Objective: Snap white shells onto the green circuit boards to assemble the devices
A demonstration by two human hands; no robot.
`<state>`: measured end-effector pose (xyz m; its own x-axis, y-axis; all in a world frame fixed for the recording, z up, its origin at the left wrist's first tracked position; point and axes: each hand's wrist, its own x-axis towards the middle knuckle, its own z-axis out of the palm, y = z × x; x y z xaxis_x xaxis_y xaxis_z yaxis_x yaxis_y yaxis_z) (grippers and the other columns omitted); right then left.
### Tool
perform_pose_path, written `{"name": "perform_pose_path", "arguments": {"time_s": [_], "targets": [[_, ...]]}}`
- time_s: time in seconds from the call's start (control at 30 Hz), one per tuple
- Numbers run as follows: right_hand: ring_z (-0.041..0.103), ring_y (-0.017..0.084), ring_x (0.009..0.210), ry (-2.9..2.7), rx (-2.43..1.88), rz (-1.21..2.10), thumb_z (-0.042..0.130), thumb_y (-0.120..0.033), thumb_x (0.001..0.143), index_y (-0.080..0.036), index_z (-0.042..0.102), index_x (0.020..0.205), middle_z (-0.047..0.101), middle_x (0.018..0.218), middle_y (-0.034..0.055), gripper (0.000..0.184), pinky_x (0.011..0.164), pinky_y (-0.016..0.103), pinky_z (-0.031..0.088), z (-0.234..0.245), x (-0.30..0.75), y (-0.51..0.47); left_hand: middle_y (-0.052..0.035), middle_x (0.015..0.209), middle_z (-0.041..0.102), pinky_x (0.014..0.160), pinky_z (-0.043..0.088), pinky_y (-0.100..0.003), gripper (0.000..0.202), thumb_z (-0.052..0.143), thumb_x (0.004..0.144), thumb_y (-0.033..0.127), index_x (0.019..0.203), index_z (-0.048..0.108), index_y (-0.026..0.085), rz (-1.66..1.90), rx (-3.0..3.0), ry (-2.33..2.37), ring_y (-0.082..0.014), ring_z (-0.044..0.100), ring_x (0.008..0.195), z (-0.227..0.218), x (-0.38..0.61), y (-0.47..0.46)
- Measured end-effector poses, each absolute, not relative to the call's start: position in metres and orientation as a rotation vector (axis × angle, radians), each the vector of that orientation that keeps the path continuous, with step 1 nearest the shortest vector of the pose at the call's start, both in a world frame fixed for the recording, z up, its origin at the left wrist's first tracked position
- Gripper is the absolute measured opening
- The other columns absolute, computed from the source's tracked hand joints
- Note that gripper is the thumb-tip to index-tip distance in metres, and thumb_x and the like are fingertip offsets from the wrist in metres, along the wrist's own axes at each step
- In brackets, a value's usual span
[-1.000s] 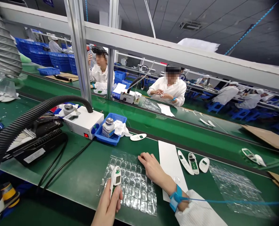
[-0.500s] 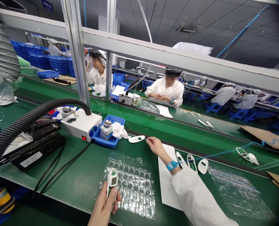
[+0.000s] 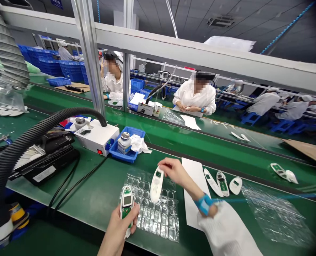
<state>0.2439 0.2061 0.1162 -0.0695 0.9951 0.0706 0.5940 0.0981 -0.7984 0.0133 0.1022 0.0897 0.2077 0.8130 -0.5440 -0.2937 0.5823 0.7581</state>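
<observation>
My left hand (image 3: 122, 222) is closed around a white device half (image 3: 127, 202), long and rounded, with a small dark screen and a green circuit board showing. In my right hand (image 3: 173, 171), fingers pinch one end of a white plastic cover (image 3: 156, 185) with a window cut in it. The cover hangs tilted above a clear bubble sheet (image 3: 158, 222), apart from the device. Right of my right wrist, on the bench, lie a narrow white shell (image 3: 212, 182), another device half with a green board (image 3: 223, 184) and a white cover (image 3: 235, 186).
A blue tray (image 3: 123, 157) holds a metal-capped bottle (image 3: 124, 143) and white cloth. Beside it stands a white box (image 3: 96, 138) with a black hose (image 3: 48, 115). White paper (image 3: 191, 199) and a clear bag (image 3: 280, 220) lie rightward. Co-workers sit beyond the green belt (image 3: 171, 140).
My right hand has picked up the white cover from beside the blue tray and brought it nearer, over the bubble sheet. My left hand still holds the device half.
</observation>
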Motion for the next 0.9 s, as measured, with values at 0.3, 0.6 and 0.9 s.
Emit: {"name": "perform_pose_path", "arguments": {"time_s": [0.3, 0.6, 0.9], "targets": [[0.060, 0.019, 0.069, -1.725, -1.655, 0.624, 0.049, -0.023, 0.091, -0.018, 0.065, 0.090, 0.062, 0.080, 0.0040, 0.017, 0.063, 0.029, 0.047, 0.085, 0.254, 0.119, 0.0053, 0.051, 0.049, 0.040, 0.034, -0.023, 0.034, 0.070, 0.066, 0.047, 0.076, 0.062, 0.015, 0.755, 0.961, 1.232, -0.0091, 0.039, 0.042, 0.065, 0.053, 0.088], [0.053, 0.025, 0.077, -1.785, -1.847, 0.343, 0.053, -0.016, 0.086, -0.020, 0.056, 0.073, 0.057, 0.077, 0.0051, 0.013, 0.069, 0.037, 0.036, 0.054, 0.269, 0.112, 0.0072, 0.047, 0.046, 0.041, 0.034, -0.023, 0.035, 0.067, 0.066, 0.046, 0.082, 0.060, 0.015, 0.878, 0.939, 1.310, -0.0108, 0.040, 0.042, 0.067, 0.055, 0.084], [0.051, 0.022, 0.076, -1.766, -1.677, 0.245, 0.044, -0.018, 0.093, -0.021, 0.049, 0.077, 0.054, 0.079, 0.0025, 0.017, 0.070, 0.035, 0.035, 0.054, 0.263, 0.091, 0.0073, 0.046, 0.047, 0.041, 0.034, -0.023, 0.031, 0.065, 0.067, 0.044, 0.078, 0.059, 0.015, 0.867, 0.954, 1.324, -0.0101, 0.040, 0.040, 0.072, 0.056, 0.085]]}}
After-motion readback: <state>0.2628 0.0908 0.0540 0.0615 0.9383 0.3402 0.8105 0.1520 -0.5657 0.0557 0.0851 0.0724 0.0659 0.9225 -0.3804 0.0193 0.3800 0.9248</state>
